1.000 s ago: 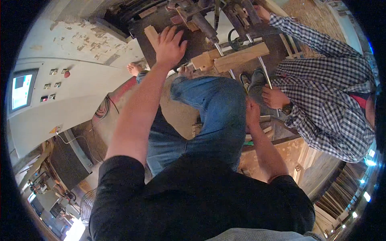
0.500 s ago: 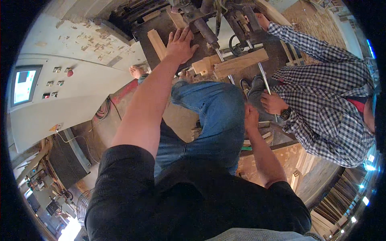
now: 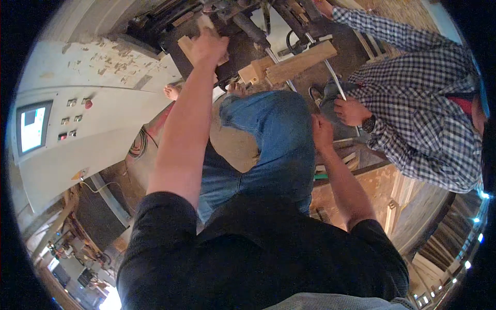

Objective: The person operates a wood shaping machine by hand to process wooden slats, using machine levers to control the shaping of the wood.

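Observation:
My left hand (image 3: pixel 209 47) reaches forward to the dark machine table, its fingers curled over a short wooden piece (image 3: pixel 205 21) whose far end sticks out past them. A second wooden strip (image 3: pixel 185 44) lies just left of that hand. Against the side of my bent knee in blue jeans (image 3: pixel 284 121) rests my right hand (image 3: pixel 323 133); its fingers are mostly hidden, and I see nothing held in it. Ahead of the knee, a wooden block (image 3: pixel 251 73) sits beside a longer board (image 3: pixel 302 63) lying across metal rods (image 3: pixel 333 76).
A person in a checked shirt (image 3: pixel 408 77) is at the right, one hand (image 3: pixel 352 111) near a rod's end. A pale control cabinet (image 3: pixel 98 124) with a screen (image 3: pixel 33 126) stands left. Coiled cable (image 3: pixel 138 144) hangs beside it. Dark rollers (image 3: pixel 250 28) are ahead.
My left hand has gone from lying spread on the table to closing on the wooden piece, which has shifted slightly toward me. My right hand stays at the knee. The view has tilted slightly.

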The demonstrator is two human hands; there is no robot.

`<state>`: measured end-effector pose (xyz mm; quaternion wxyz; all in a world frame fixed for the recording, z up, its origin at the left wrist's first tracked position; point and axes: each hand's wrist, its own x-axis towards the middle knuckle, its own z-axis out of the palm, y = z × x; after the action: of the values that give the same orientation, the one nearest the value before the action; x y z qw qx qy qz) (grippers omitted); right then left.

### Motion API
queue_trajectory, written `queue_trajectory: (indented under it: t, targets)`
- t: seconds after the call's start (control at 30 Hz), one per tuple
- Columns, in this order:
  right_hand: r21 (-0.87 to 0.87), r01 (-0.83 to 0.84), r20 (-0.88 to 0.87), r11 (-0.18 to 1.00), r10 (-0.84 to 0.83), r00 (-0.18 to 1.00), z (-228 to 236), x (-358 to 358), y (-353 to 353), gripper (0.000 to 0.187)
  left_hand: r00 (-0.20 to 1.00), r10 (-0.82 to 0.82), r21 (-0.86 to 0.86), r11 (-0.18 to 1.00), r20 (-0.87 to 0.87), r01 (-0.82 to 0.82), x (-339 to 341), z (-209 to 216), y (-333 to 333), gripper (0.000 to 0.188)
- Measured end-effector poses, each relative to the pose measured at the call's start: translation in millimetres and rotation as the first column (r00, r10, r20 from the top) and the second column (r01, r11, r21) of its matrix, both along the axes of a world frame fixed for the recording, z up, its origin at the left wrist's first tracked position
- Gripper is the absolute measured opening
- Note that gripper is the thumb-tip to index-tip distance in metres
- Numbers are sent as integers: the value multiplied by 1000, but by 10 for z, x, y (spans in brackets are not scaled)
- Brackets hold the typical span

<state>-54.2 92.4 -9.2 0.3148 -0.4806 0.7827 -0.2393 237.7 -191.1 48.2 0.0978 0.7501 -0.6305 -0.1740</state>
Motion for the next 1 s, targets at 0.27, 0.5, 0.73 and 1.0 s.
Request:
queue_trajectory:
  t: [0.27,0.5,0.73,1.0]
  targets:
    - [-19,0,23,1000,1,1000,-83,-20,5,36,990,117,23,993,85,-119,398,-9,766,70]
    - [-80,-30,3,996,30,1000,-98,-8,-40,36,891,-452,-395,825,-31,405,-312,9,727,57]
    - [-59,-37,49,998,40,998,20,37,-32,36,812,-581,-394,733,61,554,-1095,-12,987,46]
    - [-23,-51,-1,998,51,999,-141,-25,14,38,813,-148,-382,919,-564,-97,-606,219,1332,20]
